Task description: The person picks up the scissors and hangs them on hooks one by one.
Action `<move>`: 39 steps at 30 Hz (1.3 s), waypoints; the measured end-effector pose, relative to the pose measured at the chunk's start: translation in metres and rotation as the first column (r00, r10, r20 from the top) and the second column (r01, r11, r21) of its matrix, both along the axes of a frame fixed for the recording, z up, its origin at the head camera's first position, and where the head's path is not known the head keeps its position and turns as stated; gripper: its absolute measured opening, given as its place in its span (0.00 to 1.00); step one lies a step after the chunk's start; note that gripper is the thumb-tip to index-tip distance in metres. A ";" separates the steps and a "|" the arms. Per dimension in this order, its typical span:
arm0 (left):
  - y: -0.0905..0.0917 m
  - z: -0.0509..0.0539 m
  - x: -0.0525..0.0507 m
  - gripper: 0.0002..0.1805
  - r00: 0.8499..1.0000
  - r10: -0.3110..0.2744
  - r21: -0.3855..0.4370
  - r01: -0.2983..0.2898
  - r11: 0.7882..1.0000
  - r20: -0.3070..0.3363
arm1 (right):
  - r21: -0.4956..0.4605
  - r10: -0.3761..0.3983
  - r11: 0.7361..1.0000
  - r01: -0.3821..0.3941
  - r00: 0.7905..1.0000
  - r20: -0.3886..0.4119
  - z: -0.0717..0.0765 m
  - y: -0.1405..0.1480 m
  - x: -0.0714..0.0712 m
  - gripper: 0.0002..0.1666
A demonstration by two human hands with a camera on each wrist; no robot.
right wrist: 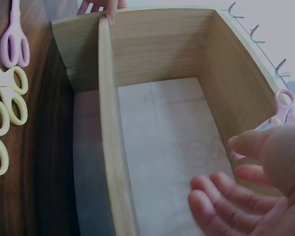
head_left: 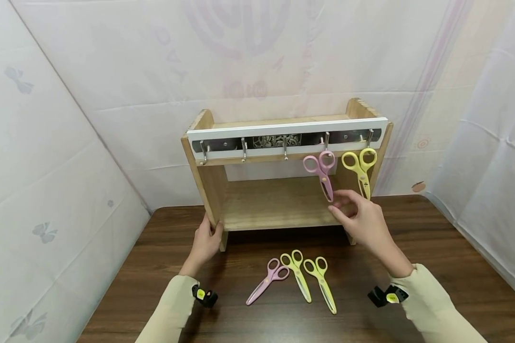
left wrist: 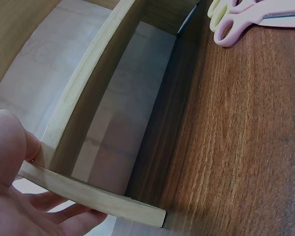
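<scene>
Pink scissors (head_left: pixel 324 179) hang tip-down, long axis steep, beside the relaxed right hand (head_left: pixel 364 221); the left hand (head_left: pixel 206 241) grips the shelf (head_left: pixel 274 204).

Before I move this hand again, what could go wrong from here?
The hanging pink scissors rest by one loop on a hook, so a bump from the right hand, close to their tip, might unhook them. They could also swing into the hanging yellow scissors beside them. If the left hand lets go, the wooden rack might shift when nudged.
</scene>
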State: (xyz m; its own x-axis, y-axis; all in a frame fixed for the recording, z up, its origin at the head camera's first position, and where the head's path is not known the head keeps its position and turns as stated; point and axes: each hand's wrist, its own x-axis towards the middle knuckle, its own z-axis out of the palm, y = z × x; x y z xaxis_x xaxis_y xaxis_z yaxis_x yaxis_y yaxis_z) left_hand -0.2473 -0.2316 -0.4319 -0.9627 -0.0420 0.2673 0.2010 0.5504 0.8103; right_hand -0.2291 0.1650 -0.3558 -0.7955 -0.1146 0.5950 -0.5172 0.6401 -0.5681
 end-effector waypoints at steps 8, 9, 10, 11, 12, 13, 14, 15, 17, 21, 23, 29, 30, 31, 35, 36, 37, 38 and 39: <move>0.000 -0.001 -0.001 0.24 1.000 0.000 -0.002 0.000 1.000 -0.005 | 0.175 -0.060 0.984 0.030 0.984 0.169 -0.027 0.003 0.023 0.20; -0.001 0.000 -0.001 0.24 1.000 -0.003 -0.003 0.003 1.000 -0.006 | 0.198 -0.067 0.980 0.026 0.976 0.205 -0.031 0.003 0.027 0.21; -0.001 -0.001 0.000 0.25 1.000 -0.007 -0.003 0.007 1.000 -0.007 | 0.222 -0.072 0.975 0.016 0.967 0.246 -0.036 0.002 0.031 0.21; -0.001 -0.001 0.000 0.25 1.000 -0.007 -0.003 0.007 1.000 -0.007 | 0.246 -0.077 0.969 0.004 0.955 0.285 -0.041 0.001 0.034 0.21; -0.001 0.000 0.000 0.25 1.000 -0.009 0.000 0.009 1.000 -0.008 | 0.270 -0.080 0.963 -0.011 0.943 0.322 -0.046 0.000 0.038 0.23; -0.001 0.000 0.000 0.25 1.000 -0.012 0.001 0.012 1.000 -0.011 | 0.295 -0.085 0.955 -0.025 0.932 0.353 -0.051 -0.001 0.041 0.24; -0.001 0.000 -0.001 0.26 1.000 -0.015 0.003 0.015 1.000 -0.011 | 0.316 -0.092 0.948 -0.037 0.919 0.384 -0.056 -0.002 0.044 0.25; -0.001 0.001 -0.001 0.26 1.000 -0.018 0.004 0.018 1.000 -0.013 | 0.332 -0.097 0.942 -0.050 0.906 0.412 -0.061 -0.003 0.046 0.26; -0.001 0.002 -0.001 0.26 1.000 -0.019 0.004 0.019 1.000 -0.012 | 0.356 -0.108 0.932 -0.065 0.888 0.447 -0.069 -0.004 0.050 0.28; -0.001 0.002 0.000 0.26 1.000 -0.024 0.004 0.024 1.000 0.000 | 0.360 -0.117 0.931 -0.065 0.879 0.462 -0.083 -0.007 0.056 0.27; -0.002 0.001 0.000 0.26 1.000 -0.024 0.006 0.024 1.000 0.003 | 0.357 -0.114 0.932 -0.066 0.881 0.459 -0.088 -0.009 0.058 0.26; -0.002 0.001 0.001 0.27 1.000 -0.031 0.008 0.031 0.999 0.002 | 0.372 -0.119 0.925 -0.078 0.869 0.479 -0.098 -0.012 0.065 0.28; -0.002 0.001 0.001 0.27 0.999 -0.033 0.009 0.033 0.999 0.000 | 0.375 -0.123 0.924 -0.077 0.869 0.479 -0.099 -0.012 0.066 0.29; -0.002 0.001 0.001 0.27 0.999 -0.034 0.013 0.034 0.999 0.000 | 0.378 -0.126 0.923 -0.074 0.870 0.477 -0.100 -0.012 0.066 0.29; -0.003 -0.001 0.001 0.27 0.999 -0.043 0.014 0.043 0.999 -0.005 | 0.386 -0.131 0.920 -0.065 0.878 0.460 -0.104 -0.013 0.067 0.28; -0.003 -0.002 0.001 0.28 0.999 -0.046 0.016 0.046 0.999 -0.005 | 0.388 -0.130 0.919 -0.066 0.880 0.457 -0.104 -0.013 0.068 0.28; -0.004 -0.002 0.001 0.28 0.999 -0.046 0.018 0.046 0.999 -0.004 | 0.390 -0.130 0.918 -0.066 0.880 0.456 -0.105 -0.014 0.068 0.27; -0.004 -0.002 0.001 0.28 0.999 -0.048 0.017 0.048 0.999 -0.002 | 0.392 -0.132 0.917 -0.067 0.879 0.457 -0.105 -0.014 0.068 0.26; -0.004 -0.002 0.002 0.28 0.999 -0.049 0.019 0.049 0.999 -0.002 | 0.394 -0.134 0.917 -0.067 0.878 0.460 -0.105 -0.014 0.068 0.25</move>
